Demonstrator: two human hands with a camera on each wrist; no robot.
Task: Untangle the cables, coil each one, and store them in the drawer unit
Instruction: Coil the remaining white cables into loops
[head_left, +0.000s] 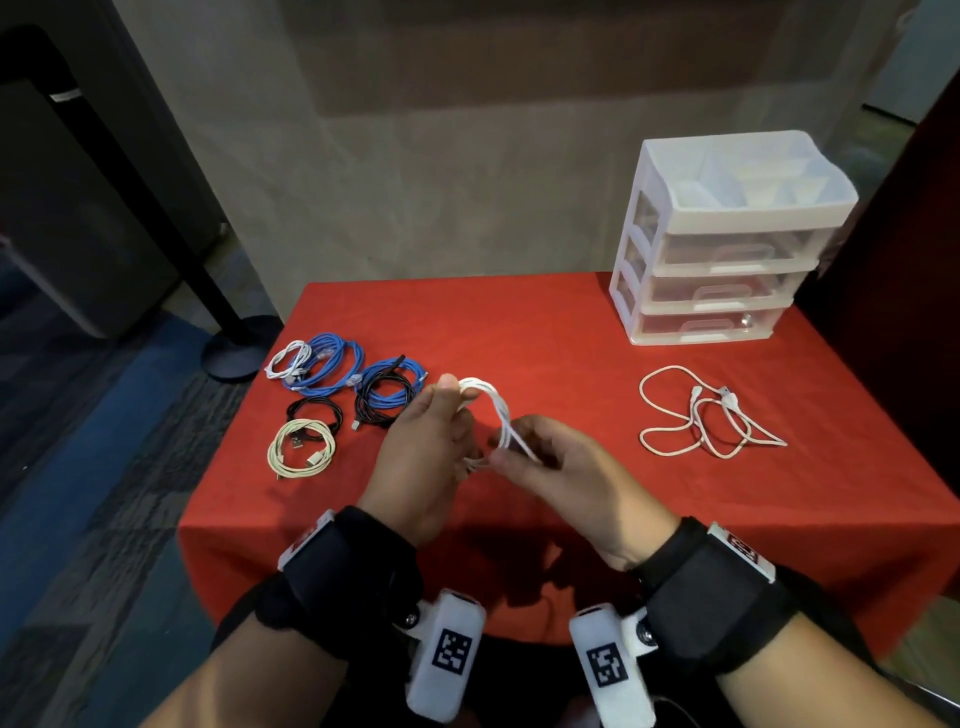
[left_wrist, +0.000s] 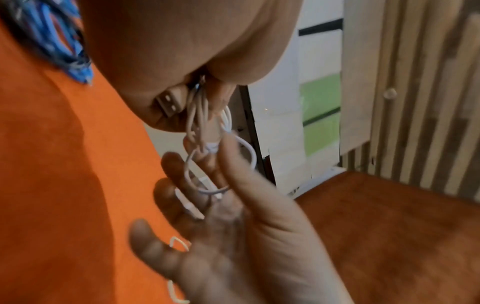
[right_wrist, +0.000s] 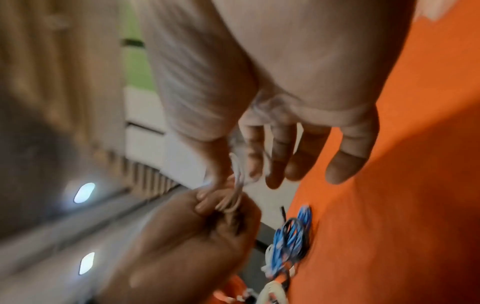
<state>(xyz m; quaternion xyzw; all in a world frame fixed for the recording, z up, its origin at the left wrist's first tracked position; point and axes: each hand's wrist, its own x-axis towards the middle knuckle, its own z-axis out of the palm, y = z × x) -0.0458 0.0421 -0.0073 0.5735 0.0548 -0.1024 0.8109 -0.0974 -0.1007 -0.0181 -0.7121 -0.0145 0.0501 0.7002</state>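
Note:
A white cable (head_left: 498, 415) is gathered into a small bundle of loops above the red table (head_left: 545, 332). My left hand (head_left: 457, 415) grips the bundle, thumb on top; in the left wrist view its USB plug (left_wrist: 168, 103) sticks out of the fist. My right hand (head_left: 514, 453) pinches the cable's free end between thumb and forefinger right beside the bundle, the other fingers spread (right_wrist: 348, 164). A loose cream cable (head_left: 701, 415) lies sprawled at the right. The white drawer unit (head_left: 727, 244) stands at the back right, its three drawers pushed in.
Several coiled cables lie at the table's left: a blue coil (head_left: 327, 364), a small white coil (head_left: 288, 358), a blue and black pair (head_left: 387, 389), a black coil (head_left: 314, 410) and a cream coil (head_left: 301, 452). A black stand base (head_left: 239, 353) sits on the floor beyond the left edge.

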